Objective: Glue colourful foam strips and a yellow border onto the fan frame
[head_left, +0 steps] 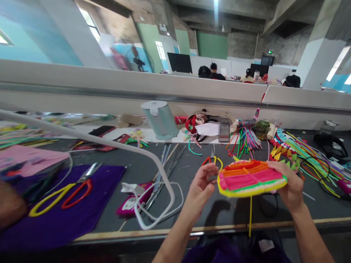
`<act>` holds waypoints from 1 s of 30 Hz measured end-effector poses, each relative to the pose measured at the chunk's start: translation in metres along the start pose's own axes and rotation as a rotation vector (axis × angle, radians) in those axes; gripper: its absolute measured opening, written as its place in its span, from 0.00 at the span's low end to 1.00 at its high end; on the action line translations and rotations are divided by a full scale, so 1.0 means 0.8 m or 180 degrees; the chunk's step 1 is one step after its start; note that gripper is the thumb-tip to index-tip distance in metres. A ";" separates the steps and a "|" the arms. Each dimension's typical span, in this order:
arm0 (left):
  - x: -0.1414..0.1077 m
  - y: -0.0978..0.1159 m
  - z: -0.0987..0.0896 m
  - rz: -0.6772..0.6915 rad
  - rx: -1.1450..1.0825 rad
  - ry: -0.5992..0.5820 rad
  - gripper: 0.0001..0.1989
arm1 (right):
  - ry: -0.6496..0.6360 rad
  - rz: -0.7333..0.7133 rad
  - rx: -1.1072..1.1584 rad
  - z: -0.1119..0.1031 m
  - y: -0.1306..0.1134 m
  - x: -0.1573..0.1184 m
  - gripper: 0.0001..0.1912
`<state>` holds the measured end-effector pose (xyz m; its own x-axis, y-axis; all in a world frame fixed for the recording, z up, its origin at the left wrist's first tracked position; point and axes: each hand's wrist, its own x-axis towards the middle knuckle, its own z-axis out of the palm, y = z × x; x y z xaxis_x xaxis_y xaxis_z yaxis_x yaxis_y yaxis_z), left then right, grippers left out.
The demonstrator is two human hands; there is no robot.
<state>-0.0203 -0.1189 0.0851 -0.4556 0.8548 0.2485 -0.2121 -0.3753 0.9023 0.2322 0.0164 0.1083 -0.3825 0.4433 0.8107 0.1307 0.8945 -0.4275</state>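
Note:
A flat, rounded piece made of pipe cleaners (246, 179) is held up over the front of the dark table. It has orange and pink bands, then white and green, inside a yellow rim. One yellow stem (250, 215) hangs below it. My right hand (289, 182) grips its right end, fingers behind and partly hidden. At the left end is my left hand (201, 186), fingers loosely curled and apart beside the yellow rim; I cannot tell whether a fingertip touches it. Scissors with red and yellow handles (212, 160) lie just behind the piece.
A white tube arm (153, 157) arches across the left. Other scissors (78, 188) lie on purple cloth (104, 197), near another person's blurred hand (11, 201). A pale green kettle (160, 120), bundled pipe cleaners (246, 137) and a glass jar (262, 128) stand behind.

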 end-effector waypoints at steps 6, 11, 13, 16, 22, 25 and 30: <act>0.002 -0.001 0.014 -0.0173 -0.0025 -0.0467 0.29 | -0.0231 0.1911 0.1223 0.002 -0.011 0.024 0.14; -0.007 -0.023 0.016 -0.0942 -0.0110 -0.0264 0.26 | -0.0357 0.2687 0.2256 0.028 0.006 0.009 0.22; -0.010 -0.032 0.015 -0.1102 -0.0169 -0.0145 0.27 | -0.0328 0.2870 0.2473 0.039 0.015 -0.006 0.22; -0.013 -0.042 0.011 -0.1263 -0.0224 -0.0011 0.27 | -0.0344 0.2992 0.2616 0.051 0.025 -0.030 0.22; -0.016 -0.054 0.008 -0.1394 -0.0111 0.0010 0.26 | -0.0167 0.3276 0.2640 0.062 0.033 -0.061 0.21; -0.017 -0.060 0.006 -0.1464 -0.0127 0.0021 0.25 | 0.0001 0.3433 0.2670 0.065 0.034 -0.069 0.21; -0.018 -0.071 -0.001 -0.1683 -0.0182 0.0048 0.26 | 0.0093 0.3543 0.2759 0.068 0.036 -0.079 0.22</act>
<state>-0.0021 -0.1097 0.0300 -0.2861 0.9275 -0.2405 -0.4626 0.0861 0.8824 0.2102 0.0109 0.0232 -0.4332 0.8950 -0.1063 -0.2527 -0.2337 -0.9389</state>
